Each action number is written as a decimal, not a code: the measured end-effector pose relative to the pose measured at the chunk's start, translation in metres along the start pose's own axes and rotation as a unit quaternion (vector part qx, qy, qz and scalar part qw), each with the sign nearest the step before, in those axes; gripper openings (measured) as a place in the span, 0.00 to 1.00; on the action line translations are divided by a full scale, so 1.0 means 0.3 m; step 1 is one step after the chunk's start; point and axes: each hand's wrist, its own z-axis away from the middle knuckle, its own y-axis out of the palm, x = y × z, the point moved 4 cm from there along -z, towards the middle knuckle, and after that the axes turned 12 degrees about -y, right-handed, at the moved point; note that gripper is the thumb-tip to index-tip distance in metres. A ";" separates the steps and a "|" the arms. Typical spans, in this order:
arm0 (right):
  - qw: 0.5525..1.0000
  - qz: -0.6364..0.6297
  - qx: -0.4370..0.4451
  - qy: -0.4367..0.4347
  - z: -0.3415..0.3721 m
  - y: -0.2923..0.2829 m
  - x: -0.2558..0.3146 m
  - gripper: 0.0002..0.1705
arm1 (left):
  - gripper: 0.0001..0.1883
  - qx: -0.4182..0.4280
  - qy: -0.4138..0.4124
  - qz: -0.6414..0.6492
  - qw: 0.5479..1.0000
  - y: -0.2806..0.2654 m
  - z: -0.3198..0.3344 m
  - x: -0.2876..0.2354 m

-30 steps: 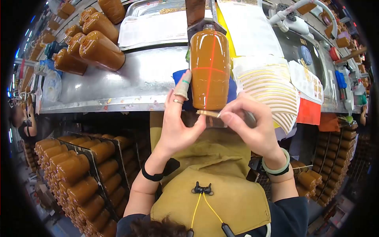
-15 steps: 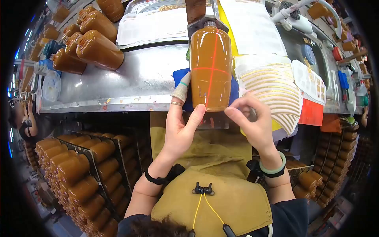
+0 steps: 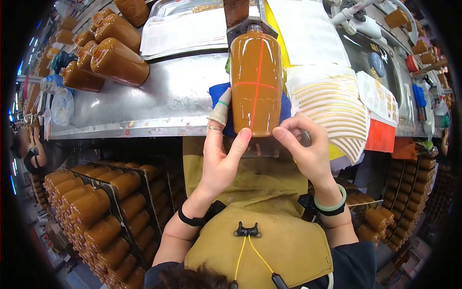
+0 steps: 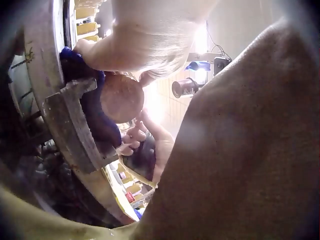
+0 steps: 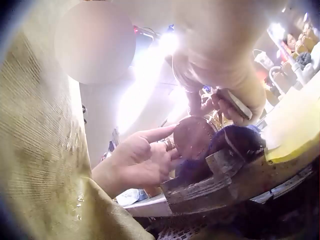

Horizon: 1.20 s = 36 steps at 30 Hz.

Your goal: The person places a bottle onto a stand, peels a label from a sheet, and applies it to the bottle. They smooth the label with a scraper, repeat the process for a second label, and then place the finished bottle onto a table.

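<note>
A glossy brown bottle lies on a blue cloth, its neck away from the person and a red cross of light on its side. My left hand holds the base end: thumb on the near edge, fingers along the left side, one wearing a cloth finger cover. At the right of the base, my right hand touches the rim with thumb and fingertip. Its other fingers curl round a flat grey piece, partly hidden. The round base faces the person between both hands.
Several brown bottles stand at the left of the metal table. Right of the work lie a sheet of curved gold-edged strips and a red sheet. A metal bracket meets the bottle's neck. Racked bottles fill the space below.
A second ago both hands held a small thin strip just off the bottle's base. It no longer shows between them, and thumbs and fingers have moved onto the base edge.
</note>
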 end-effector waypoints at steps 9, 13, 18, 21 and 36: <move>1.000 -0.003 0.006 0.011 0.002 -0.001 -0.004 0.07 | 0.37 -0.003 0.005 -0.013 1.000 0.000 0.001 0.005; 1.000 0.009 0.007 0.016 0.003 0.000 -0.006 0.07 | 0.36 -0.010 0.009 -0.063 0.998 0.010 0.004 0.000; 1.000 0.027 0.007 0.002 -0.002 0.008 0.015 0.08 | 0.37 -0.007 0.009 0.048 0.999 0.030 0.001 -0.011; 1.000 0.023 0.013 0.007 -0.007 0.006 0.013 0.09 | 0.36 -0.052 0.075 0.010 0.996 -0.024 0.017 0.018; 0.993 0.079 0.075 -0.040 -0.030 -0.073 0.042 0.07 | 0.10 -0.177 0.409 -0.367 0.817 -0.008 0.032 -0.030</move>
